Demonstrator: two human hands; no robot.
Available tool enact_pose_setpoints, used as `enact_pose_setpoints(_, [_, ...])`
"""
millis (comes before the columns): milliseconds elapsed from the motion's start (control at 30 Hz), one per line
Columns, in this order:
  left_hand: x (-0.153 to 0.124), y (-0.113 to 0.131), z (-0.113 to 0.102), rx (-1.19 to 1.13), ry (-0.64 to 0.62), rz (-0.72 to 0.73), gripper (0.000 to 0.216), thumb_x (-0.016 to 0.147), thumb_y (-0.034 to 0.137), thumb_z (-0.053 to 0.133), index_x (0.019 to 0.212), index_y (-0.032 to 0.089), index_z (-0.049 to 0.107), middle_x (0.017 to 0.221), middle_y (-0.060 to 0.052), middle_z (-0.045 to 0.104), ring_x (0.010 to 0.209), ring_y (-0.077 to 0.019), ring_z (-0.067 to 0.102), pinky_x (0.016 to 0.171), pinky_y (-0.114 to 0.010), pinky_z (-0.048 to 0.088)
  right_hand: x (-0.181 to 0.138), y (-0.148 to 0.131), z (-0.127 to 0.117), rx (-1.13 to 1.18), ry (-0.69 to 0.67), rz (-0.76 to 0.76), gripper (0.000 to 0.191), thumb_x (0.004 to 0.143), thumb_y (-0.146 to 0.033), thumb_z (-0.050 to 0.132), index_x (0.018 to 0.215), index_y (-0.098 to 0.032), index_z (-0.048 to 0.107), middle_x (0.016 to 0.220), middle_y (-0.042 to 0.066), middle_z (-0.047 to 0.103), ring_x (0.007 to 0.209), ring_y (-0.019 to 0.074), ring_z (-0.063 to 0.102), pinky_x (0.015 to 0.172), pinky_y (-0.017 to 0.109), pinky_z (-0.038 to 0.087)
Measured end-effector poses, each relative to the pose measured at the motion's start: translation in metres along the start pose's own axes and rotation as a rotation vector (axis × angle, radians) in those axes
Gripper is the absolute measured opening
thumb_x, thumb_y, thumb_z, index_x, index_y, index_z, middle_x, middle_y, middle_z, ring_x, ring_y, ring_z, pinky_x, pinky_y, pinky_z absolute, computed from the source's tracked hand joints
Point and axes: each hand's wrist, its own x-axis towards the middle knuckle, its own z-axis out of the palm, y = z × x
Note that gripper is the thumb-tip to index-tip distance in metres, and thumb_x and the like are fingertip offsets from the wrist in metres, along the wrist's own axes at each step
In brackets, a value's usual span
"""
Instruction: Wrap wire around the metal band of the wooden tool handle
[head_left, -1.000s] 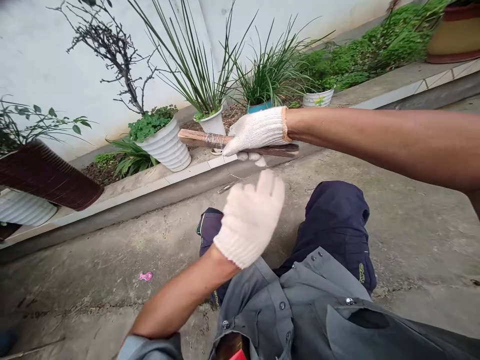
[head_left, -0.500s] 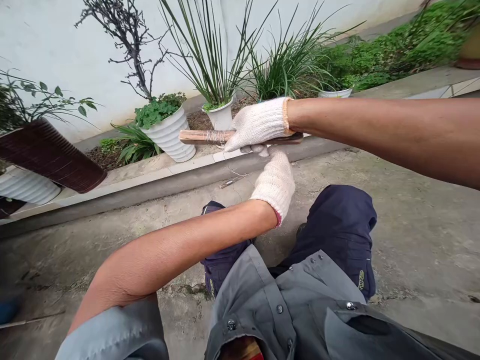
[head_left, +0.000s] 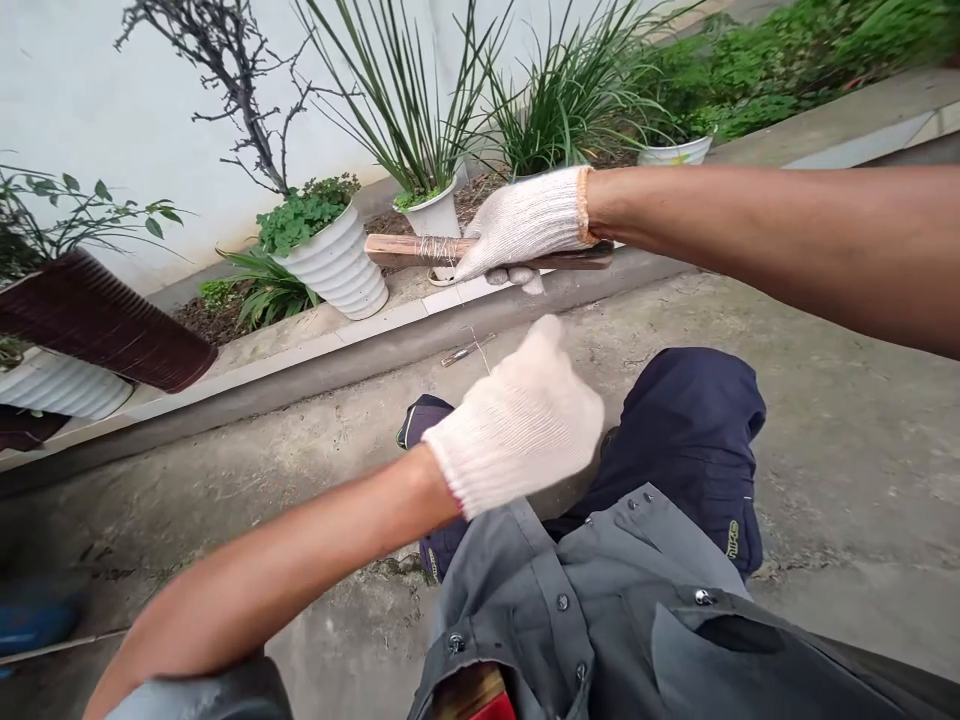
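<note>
The wooden stick (head_left: 391, 251), wound with wire (head_left: 438, 248), is gripped in the right hand (head_left: 523, 228), in front of the flowerpots (head_left: 341, 268). The left hand (head_left: 525, 420), against the right fingers half a second ago, is now lower, curled; the wire reaches it, but I cannot tell whether it is pinched.

Left hand's (head_left: 525, 420) fingertips hidden, wire (head_left: 437, 250) lost from sight at it; blue object (head_left: 37, 625) blurred, cut by left edge

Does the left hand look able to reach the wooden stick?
Likely yes: the left hand looks close to the wooden stick, the right hand leaves one end of it uncovered, and nothing seems to block it.
</note>
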Motion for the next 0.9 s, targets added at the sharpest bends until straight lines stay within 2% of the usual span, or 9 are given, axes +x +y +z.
enact_pose_setpoints(100, [-0.036,-0.002,-0.034,0.133,0.007,0.022,0.032,0.091,0.004,0.049,0.076,0.023,0.07,0.06,-0.003,0.056,0.069,-0.0241,0.065,0.106,-0.061,0.054,-0.003,0.016,-0.001,0.077,-0.013,0.011,0.039,0.097,-0.049,0.073,0.093,-0.012,0.063,0.067,-0.004,0.064,0.042,0.0084,0.057,0.042,0.02,0.049])
enact_pose_setpoints(200, [-0.073,-0.014,-0.054,0.369,0.045,-0.039,0.03,0.092,0.003,0.051,0.082,0.025,0.068,0.057,0.001,0.052,0.062,-0.0227,0.06,0.098,-0.059,0.059,-0.007,0.03,0.002,0.108,-0.035,0.01,0.042,0.098,-0.053,0.071,0.094,-0.012,0.063,0.07,-0.001,0.066,0.044,0.0095,0.058,0.044,0.021,0.052])
enact_pose_setpoints(233, [-0.085,-0.019,-0.057,0.396,0.078,-0.061,0.027,0.091,0.004,0.054,0.085,0.026,0.068,0.059,0.001,0.056,0.063,-0.0228,0.061,0.097,-0.06,0.059,-0.009,0.032,0.004,0.113,-0.028,0.006,0.042,0.099,-0.054,0.07,0.094,-0.012,0.063,0.072,0.0,0.067,0.044,0.0097,0.059,0.044,0.021,0.052])
enact_pose_setpoints(333, [-0.118,-0.032,-0.06,0.29,0.151,-0.141,0.03,0.091,0.007,0.061,0.105,0.031,0.072,0.085,0.001,0.077,0.082,-0.0247,0.074,0.111,-0.064,0.054,-0.017,0.034,0.013,0.11,0.008,-0.005,0.038,0.1,-0.052,0.069,0.096,-0.015,0.064,0.075,0.001,0.068,0.044,0.009,0.059,0.044,0.021,0.051])
enact_pose_setpoints(400, [-0.134,-0.038,-0.06,0.201,0.188,-0.189,0.035,0.091,0.008,0.063,0.115,0.032,0.072,0.1,-0.001,0.081,0.094,-0.0252,0.077,0.117,-0.062,0.052,-0.021,0.031,0.02,0.132,0.017,0.021,0.032,0.101,-0.048,0.068,0.096,-0.016,0.063,0.073,-0.001,0.066,0.043,0.009,0.057,0.043,0.021,0.05])
enact_pose_setpoints(500, [-0.149,-0.045,-0.06,0.148,0.213,-0.219,0.037,0.089,0.007,0.064,0.115,0.032,0.072,0.102,-0.001,0.081,0.103,-0.0258,0.078,0.12,-0.059,0.051,-0.023,0.028,0.029,0.197,0.006,0.049,0.025,0.1,-0.041,0.07,0.095,-0.018,0.062,0.072,-0.001,0.063,0.046,0.0092,0.057,0.045,0.021,0.05])
enact_pose_setpoints(633, [-0.159,-0.049,-0.062,0.149,0.196,-0.208,0.037,0.088,0.008,0.065,0.115,0.033,0.072,0.098,-0.001,0.081,0.106,-0.0277,0.079,0.12,-0.061,0.05,-0.018,0.028,0.034,0.202,-0.03,0.055,0.034,0.098,-0.05,0.073,0.093,-0.019,0.062,0.069,0.001,0.062,0.049,0.0103,0.056,0.049,0.021,0.049])
enact_pose_setpoints(767, [-0.168,-0.049,-0.063,0.169,0.142,-0.203,0.037,0.088,0.008,0.065,0.114,0.034,0.072,0.097,0.0,0.081,0.107,-0.0289,0.079,0.12,-0.063,0.049,-0.016,0.032,0.035,0.169,-0.052,0.091,0.041,0.101,-0.057,0.068,0.086,-0.019,0.06,0.07,0.003,0.063,0.052,0.0125,0.059,0.052,0.024,0.05])
enact_pose_setpoints(900, [-0.179,-0.05,-0.063,0.215,0.141,-0.225,0.036,0.088,0.007,0.065,0.113,0.032,0.07,0.1,-0.001,0.082,0.108,-0.0289,0.079,0.119,-0.063,0.049,-0.02,0.033,0.039,0.147,-0.037,0.036,0.04,0.102,-0.053,0.066,0.085,-0.017,0.06,0.072,0.004,0.065,0.055,0.0128,0.064,0.051,0.022,0.048])
